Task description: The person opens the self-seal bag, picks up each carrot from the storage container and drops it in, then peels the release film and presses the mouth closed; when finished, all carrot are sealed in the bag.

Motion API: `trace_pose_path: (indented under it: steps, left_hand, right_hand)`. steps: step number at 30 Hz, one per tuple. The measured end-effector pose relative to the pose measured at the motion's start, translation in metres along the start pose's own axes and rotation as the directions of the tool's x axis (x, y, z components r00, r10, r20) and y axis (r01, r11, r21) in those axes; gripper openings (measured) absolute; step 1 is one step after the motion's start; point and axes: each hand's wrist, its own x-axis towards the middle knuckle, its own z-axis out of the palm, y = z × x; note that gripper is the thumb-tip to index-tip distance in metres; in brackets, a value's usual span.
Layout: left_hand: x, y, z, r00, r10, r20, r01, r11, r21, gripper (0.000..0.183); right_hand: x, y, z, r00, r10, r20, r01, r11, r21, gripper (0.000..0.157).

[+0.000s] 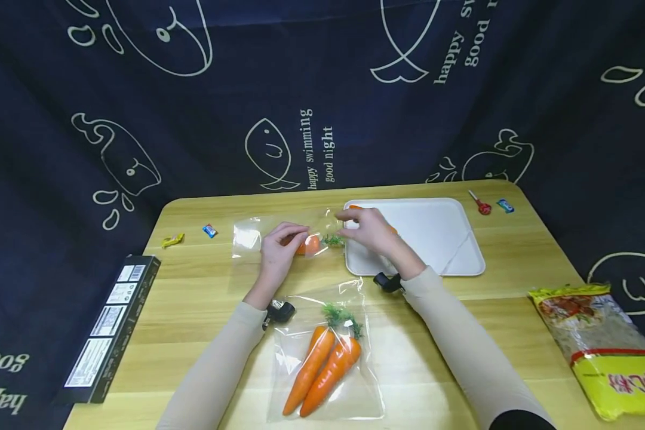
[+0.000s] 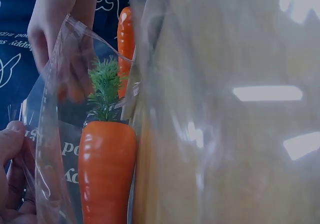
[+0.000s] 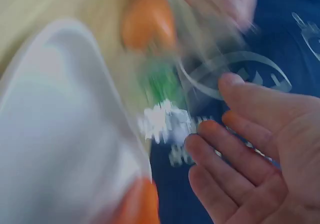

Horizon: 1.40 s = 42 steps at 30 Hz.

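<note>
My left hand (image 1: 278,254) pinches the edge of a clear plastic bag (image 1: 246,237) lying toward the back of the table. Inside that bag is an orange carrot (image 2: 107,169) with a green leafy top. Near the leafy end, my right hand (image 1: 375,232) hovers over the left edge of a white tray (image 1: 435,233). Its fingers (image 3: 225,184) are spread and hold nothing; blur hides whether they touch the bag. Another carrot (image 2: 126,34) lies on the tray, mostly covered by the right hand in the head view.
A clear bag with two carrots (image 1: 330,373) lies at the front. A black box (image 1: 113,328) stands at left, a yellow food packet (image 1: 602,352) at right. Wrapped candies (image 1: 209,230) and a red lollipop (image 1: 484,207) lie along the back.
</note>
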Motion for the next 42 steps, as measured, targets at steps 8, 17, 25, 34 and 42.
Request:
trace_pose_path:
  steps: [8,17,25,34,42]
  left_hand:
    - [0.003,-0.019,-0.001,1.0,0.007,-0.023,-0.007,1.0,-0.013,0.012]
    - [-0.003,0.008,0.0,1.0,-0.025,-0.007,0.025,1.0,-0.003,0.014]
    - [-0.002,0.007,-0.002,0.999,-0.019,-0.027,0.019,1.0,-0.015,0.014]
    - [-0.001,0.006,0.0,0.999,-0.012,-0.042,0.011,1.0,-0.024,0.015]
    - [-0.004,0.01,-0.001,1.0,0.016,-0.027,-0.017,0.999,-0.041,0.015]
  right_hand:
    - [-0.051,0.049,-0.033,0.913,0.325,-0.249,-0.269,0.935,0.231,0.054]
    - [-0.052,0.066,-0.013,0.867,0.421,-0.265,-0.391,0.906,0.161,0.049]
    - [-0.061,0.061,-0.048,0.911,0.319,-0.261,-0.279,0.943,0.181,0.048]
    - [-0.034,0.019,-0.04,0.997,0.041,-0.063,-0.038,0.998,0.042,0.043]
    - [0.024,-0.009,0.008,0.995,-0.008,0.104,0.002,0.998,0.061,0.043]
